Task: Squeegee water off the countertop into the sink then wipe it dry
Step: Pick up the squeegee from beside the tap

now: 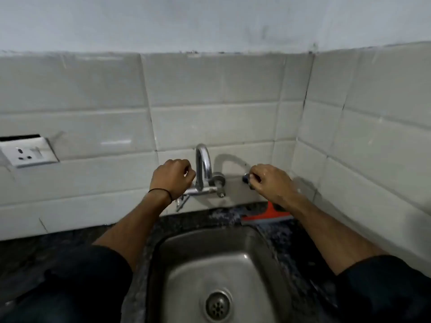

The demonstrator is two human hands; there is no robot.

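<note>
The red plastic squeegee [268, 214], half hidden under the right forearm, lies crosswise behind the steel sink [210, 264]; right hand [270, 180] pinches a dark wall fitting [247, 177], left hand [172, 176] curled, grip unclear.

From where I watched, my right forearm [310, 220] hid most of the red squeegee [268, 214]; only part of its head and blade showed. My left hand [171, 177] covered the near end of the tap [204, 170], so I could not tell whether it gripped a handle. The small dark object [247, 178] pinched in my right hand [271, 181] was too blurred to name. The bottom edge cut off the sink [182, 276], and the left edge clipped the wall socket [28, 151].
</note>
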